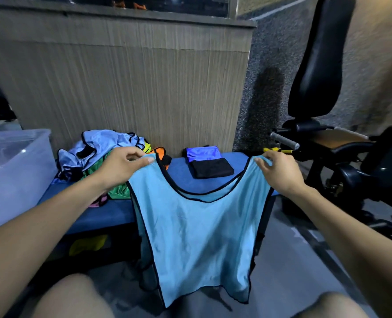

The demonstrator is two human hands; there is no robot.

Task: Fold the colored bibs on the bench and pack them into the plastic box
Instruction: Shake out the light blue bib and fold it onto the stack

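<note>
Light-blue bib [199,237], held up and spread between the two hands in front of the blue tabletop [213,184]; its hem hangs free below the tabletop's near edge, toward the floor. The left hand [119,168] pinches the bib's left shoulder strap between thumb and curled fingers; the right hand [280,173] pinches the right strap likewise. Both grips close on the cloth alone. The step in hand appears to be the opening of a fold: the bib is spread flat but not yet creased. The next move probably calls for bringing the two straps together, or laying the bib on the tabletop and doubling it, with the black-trimmed edges kept matched. On the tabletop beyond the bib lie a folded black bib [213,168] and, behind it and touching, a folded royal-blue bib [203,153]. To the left of these sits a heap of unfolded bibs [94,154]. The plastic box [18,171] stands at the tabletop's left end, its contents unclear.
</note>
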